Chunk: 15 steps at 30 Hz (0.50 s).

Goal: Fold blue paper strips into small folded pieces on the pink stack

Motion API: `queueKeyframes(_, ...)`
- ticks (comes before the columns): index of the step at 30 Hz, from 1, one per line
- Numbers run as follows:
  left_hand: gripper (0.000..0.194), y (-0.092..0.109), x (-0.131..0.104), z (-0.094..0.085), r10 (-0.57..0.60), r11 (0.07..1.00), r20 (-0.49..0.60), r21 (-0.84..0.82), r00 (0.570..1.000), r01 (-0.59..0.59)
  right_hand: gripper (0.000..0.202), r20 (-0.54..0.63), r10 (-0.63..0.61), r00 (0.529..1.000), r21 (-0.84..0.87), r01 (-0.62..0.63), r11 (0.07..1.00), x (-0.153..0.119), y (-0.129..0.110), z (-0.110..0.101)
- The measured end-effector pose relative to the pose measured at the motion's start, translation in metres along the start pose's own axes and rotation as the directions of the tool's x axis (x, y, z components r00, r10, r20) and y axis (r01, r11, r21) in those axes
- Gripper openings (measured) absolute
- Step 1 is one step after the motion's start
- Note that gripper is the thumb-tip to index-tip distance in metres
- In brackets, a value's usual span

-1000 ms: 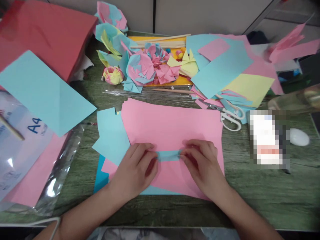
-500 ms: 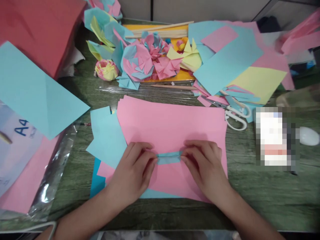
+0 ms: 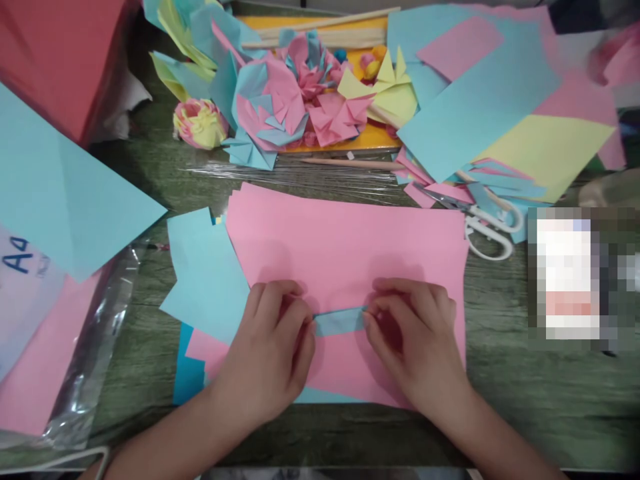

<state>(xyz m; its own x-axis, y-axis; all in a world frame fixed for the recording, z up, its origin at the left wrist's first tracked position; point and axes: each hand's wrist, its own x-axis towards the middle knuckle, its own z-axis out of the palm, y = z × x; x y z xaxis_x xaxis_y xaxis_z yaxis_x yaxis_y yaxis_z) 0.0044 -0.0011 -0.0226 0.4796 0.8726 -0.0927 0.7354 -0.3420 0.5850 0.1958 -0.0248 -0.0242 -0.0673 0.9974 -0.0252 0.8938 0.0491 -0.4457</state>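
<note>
A narrow folded strip of light blue paper [image 3: 340, 322] stretches between my two hands, above a stack of large pink sheets [image 3: 345, 247]. My left hand [image 3: 273, 340] pinches the strip's left end between thumb and fingers. At the right end, my right hand [image 3: 417, 333] pinches it in the same way. The fingertips partly hide both ends. Light blue sheets [image 3: 205, 273] lie at the stack's left, partly overlapped by the pink paper, with a darker blue sheet [image 3: 189, 373] below them.
Folded paper flowers [image 3: 280, 100] and wooden sticks [image 3: 320, 37] lie at the back. Thin wires [image 3: 300, 180] run in front of them. White-handled scissors [image 3: 493, 227] sit right of the stack, near loose coloured sheets [image 3: 480, 100]. A plastic-wrapped paper pack [image 3: 30, 320] is at left.
The camera view has shifted and come slightly closer. The strip's upper folded edge looks narrower now, a single band showing between the fingers. Both hands keep their pinch.
</note>
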Motion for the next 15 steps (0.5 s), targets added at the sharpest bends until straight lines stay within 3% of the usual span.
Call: queueKeyframes(15,0.002,0.0015,0.0026,0.0034,-0.011,0.998,0.006,0.057,1.000,0.010,0.006,-0.025,0.004,1.000,-0.006,-0.005,1.000,0.0018,0.0002,0.0024)
